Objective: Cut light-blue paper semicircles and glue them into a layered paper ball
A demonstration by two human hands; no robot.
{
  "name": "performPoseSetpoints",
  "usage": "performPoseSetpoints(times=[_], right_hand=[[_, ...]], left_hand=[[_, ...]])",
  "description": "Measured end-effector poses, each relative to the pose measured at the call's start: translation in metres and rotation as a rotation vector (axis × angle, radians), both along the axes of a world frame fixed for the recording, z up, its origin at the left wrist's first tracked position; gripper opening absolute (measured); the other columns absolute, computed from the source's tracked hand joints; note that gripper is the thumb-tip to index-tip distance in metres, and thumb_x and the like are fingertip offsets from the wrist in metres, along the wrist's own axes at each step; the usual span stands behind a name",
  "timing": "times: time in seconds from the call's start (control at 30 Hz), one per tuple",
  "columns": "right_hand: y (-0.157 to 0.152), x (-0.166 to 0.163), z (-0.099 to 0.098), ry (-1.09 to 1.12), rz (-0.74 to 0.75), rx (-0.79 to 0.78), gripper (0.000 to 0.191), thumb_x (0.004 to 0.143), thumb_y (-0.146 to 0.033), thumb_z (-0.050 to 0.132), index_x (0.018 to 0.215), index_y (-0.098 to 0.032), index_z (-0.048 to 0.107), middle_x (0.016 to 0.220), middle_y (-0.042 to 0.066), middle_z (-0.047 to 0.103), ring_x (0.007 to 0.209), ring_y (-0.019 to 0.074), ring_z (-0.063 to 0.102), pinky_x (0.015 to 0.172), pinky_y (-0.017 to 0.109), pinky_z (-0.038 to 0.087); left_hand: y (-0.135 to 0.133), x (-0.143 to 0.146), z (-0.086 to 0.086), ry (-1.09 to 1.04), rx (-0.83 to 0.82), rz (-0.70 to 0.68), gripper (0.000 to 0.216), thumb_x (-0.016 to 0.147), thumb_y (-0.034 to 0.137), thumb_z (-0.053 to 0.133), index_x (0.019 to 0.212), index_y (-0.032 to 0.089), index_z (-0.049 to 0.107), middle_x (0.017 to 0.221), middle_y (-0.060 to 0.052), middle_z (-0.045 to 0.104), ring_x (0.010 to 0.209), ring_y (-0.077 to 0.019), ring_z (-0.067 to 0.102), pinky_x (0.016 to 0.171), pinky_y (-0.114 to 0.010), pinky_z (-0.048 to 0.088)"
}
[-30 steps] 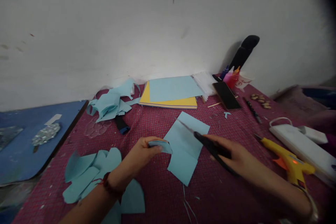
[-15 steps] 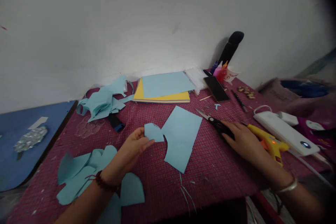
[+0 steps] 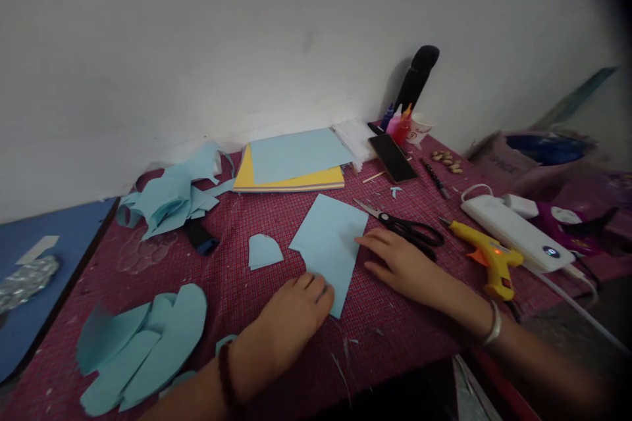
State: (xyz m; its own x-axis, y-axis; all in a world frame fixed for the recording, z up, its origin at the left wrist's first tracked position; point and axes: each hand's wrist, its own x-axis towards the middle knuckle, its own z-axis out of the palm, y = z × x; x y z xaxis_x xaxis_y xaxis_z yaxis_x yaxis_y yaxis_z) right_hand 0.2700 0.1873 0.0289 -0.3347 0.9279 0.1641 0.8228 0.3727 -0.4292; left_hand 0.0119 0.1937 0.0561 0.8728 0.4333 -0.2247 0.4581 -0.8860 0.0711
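Note:
A large light-blue paper sheet (image 3: 336,230) with a cut notch on its left side lies flat on the cloth. My left hand (image 3: 296,316) rests its bent fingers over the sheet's lower left part. My right hand (image 3: 402,266) is open at the sheet's right edge, thumb and fingers apart. To the left lies a small rounded blue paper piece (image 3: 264,252), apart from both hands. Black-handled scissors (image 3: 402,225) lie just beyond my right hand, not held. Larger rounded blue paper cutouts (image 3: 168,335) overlap on the lower left; my left forearm partly covers another one.
Paper scraps (image 3: 168,194) pile up at the back left, beside a stack of coloured sheets (image 3: 296,164). A phone (image 3: 394,158) and paint bottles (image 3: 397,125) stand or lie at the back right. On the right are a glue gun (image 3: 486,253) and a white power bank (image 3: 516,230).
My left hand has let go of the small rounded piece and moved right onto the large sheet. My right hand has left the scissors and moved left to the sheet's edge.

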Motion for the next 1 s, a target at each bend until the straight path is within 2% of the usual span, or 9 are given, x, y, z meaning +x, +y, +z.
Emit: performPoseSetpoints(times=[0.13,0.3,0.4,0.47,0.6,0.77,0.87,0.93,1.0], right_hand=[[0.001,-0.004,-0.004,0.019,0.055,-0.023,0.041,0.087,-0.017,0.054,0.128,-0.018,0.058,0.119,0.012,0.061,0.111,0.027,0.057,0.099,0.047,0.048],[-0.005,0.006,-0.013,0.123,0.004,-0.019,0.057,0.082,-0.007,0.047,0.138,-0.023,0.048,0.134,0.012,0.051,0.123,0.026,0.052,0.106,0.048,0.043],[-0.007,0.007,-0.011,0.278,-0.051,-0.002,0.067,0.078,-0.005,0.048,0.142,-0.026,0.041,0.145,0.011,0.04,0.131,0.0255,0.047,0.109,0.047,0.039],[-0.006,0.005,-0.007,0.437,-0.061,0.016,0.054,0.078,-0.008,0.053,0.129,-0.024,0.052,0.141,0.012,0.046,0.129,0.0261,0.048,0.107,0.047,0.039],[-0.001,0.0,0.002,0.839,-0.086,-0.101,0.015,0.073,-0.021,0.069,0.087,-0.02,0.064,0.111,0.009,0.065,0.102,0.0241,0.062,0.09,0.038,0.049],[0.007,0.0,0.001,1.265,-0.133,-0.371,0.016,0.07,-0.028,0.073,0.082,-0.02,0.068,0.102,0.005,0.07,0.076,0.017,0.065,0.065,0.027,0.051],[0.011,-0.007,0.004,1.388,-0.138,-0.419,0.014,0.072,-0.033,0.072,0.08,-0.023,0.067,0.09,0.002,0.072,0.075,0.017,0.066,0.066,0.028,0.053],[0.013,-0.016,0.01,1.427,-0.126,-0.447,0.016,0.072,-0.036,0.073,0.08,-0.023,0.066,0.079,0.002,0.072,0.07,0.0167,0.066,0.064,0.028,0.055],[0.015,-0.026,0.018,1.427,-0.135,-0.548,0.024,0.07,-0.037,0.076,0.082,-0.021,0.063,0.072,0.002,0.07,0.063,0.0162,0.067,0.058,0.027,0.055]], left_hand=[[0.006,0.018,-0.002,0.02,0.021,0.037,0.015,0.089,0.008,0.048,0.097,0.013,0.06,0.1,-0.01,0.064,0.091,-0.0268,0.06,0.077,-0.04,0.054],[0.011,0.027,-0.004,-0.216,0.027,0.157,0.017,0.086,0.004,0.046,0.09,0.015,0.058,0.094,-0.008,0.061,0.087,-0.0239,0.058,0.075,-0.037,0.053],[0.008,0.035,0.01,-0.434,-0.038,0.231,0.019,0.083,0.001,0.046,0.085,0.017,0.057,0.091,-0.006,0.061,0.086,-0.0203,0.058,0.076,-0.033,0.052],[0.0,0.038,0.025,-0.614,-0.137,0.275,0.02,0.08,0.001,0.046,0.08,0.018,0.056,0.085,-0.004,0.061,0.081,-0.0168,0.058,0.074,-0.029,0.052],[-0.028,0.029,0.052,-0.877,-0.239,0.199,0.035,0.078,0.003,0.052,0.108,0.019,0.056,0.105,-0.007,0.066,0.099,-0.0179,0.062,0.085,-0.029,0.054],[-0.042,-0.006,0.045,-0.893,0.107,-0.021,0.071,0.073,-0.003,0.059,0.137,0.021,0.041,0.129,-0.009,0.058,0.13,-0.0218,0.047,0.107,-0.037,0.044],[-0.021,-0.018,0.033,-0.979,0.217,0.352,0.076,0.076,0.005,0.065,0.143,0.024,0.036,0.139,-0.011,0.048,0.13,-0.0222,0.046,0.105,-0.038,0.043],[-0.001,-0.021,0.028,-1.013,0.054,0.624,0.057,0.076,0.017,0.068,0.13,0.022,0.052,0.133,-0.011,0.053,0.123,-0.0243,0.05,0.101,-0.039,0.045],[0.017,-0.021,0.026,-1.036,-0.282,0.786,0.019,0.076,0.029,0.069,0.091,0.018,0.067,0.1,-0.007,0.065,0.097,-0.0214,0.061,0.084,-0.034,0.05]])
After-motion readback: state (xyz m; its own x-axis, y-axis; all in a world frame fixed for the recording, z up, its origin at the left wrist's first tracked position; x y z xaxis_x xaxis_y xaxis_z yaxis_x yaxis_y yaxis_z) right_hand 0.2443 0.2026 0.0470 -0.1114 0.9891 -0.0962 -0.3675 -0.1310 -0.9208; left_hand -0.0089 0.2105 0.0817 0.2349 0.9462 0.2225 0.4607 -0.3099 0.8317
